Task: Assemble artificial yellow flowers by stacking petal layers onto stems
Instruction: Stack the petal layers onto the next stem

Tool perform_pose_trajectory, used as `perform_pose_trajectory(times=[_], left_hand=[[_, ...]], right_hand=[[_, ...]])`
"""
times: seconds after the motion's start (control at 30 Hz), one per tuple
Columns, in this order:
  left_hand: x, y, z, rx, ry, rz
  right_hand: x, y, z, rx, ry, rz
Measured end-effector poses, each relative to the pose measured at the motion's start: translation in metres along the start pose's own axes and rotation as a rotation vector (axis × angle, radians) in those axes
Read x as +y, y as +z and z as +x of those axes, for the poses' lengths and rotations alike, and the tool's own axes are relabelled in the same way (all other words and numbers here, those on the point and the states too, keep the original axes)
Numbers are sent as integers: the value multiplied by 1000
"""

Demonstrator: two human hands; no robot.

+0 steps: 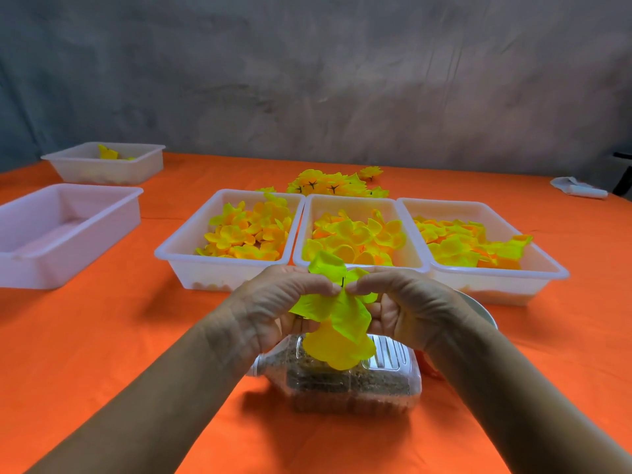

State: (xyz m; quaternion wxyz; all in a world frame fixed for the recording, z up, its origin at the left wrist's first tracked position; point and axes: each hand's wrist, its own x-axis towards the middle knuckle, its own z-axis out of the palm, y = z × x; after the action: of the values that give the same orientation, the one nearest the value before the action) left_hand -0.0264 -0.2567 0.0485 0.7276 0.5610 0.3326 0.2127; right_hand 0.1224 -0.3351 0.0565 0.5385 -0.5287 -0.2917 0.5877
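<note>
Three white trays sit side by side in the middle of the orange surface (102, 336), each holding loose yellow petal layers: left tray (178, 248), middle tray (407, 265), right tray (547, 271). Two more trays sit off to the far left, a pinkish one (34, 265) and a white one (85, 172) with a few petals in it. Behind the row there's a pile of finished yellow flowers (328, 183). Close to the near edge lies a clear plastic bottle (355, 381) on its side with brownish stuff inside. Right above it, both hands are pinching a bright yellow-green petal layer (335, 319): left hand (273, 302) and right hand (410, 302) have fingertips curled in, meeting at the centre, where a thin dark stem (342, 281) pokes up between them. The petals droop down below the hands toward the bottle.
</note>
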Motion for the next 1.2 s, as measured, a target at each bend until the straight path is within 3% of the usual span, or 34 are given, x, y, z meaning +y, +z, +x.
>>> perform_pose_trajectory(times=[0.6,1.2], left_hand=[[-1,1,2,118,15,113],[-4,3,5,132,13,214]], right_hand=[[-2,-1,-5,113,-78,-295],[2,0,-5,149,-66,-381]])
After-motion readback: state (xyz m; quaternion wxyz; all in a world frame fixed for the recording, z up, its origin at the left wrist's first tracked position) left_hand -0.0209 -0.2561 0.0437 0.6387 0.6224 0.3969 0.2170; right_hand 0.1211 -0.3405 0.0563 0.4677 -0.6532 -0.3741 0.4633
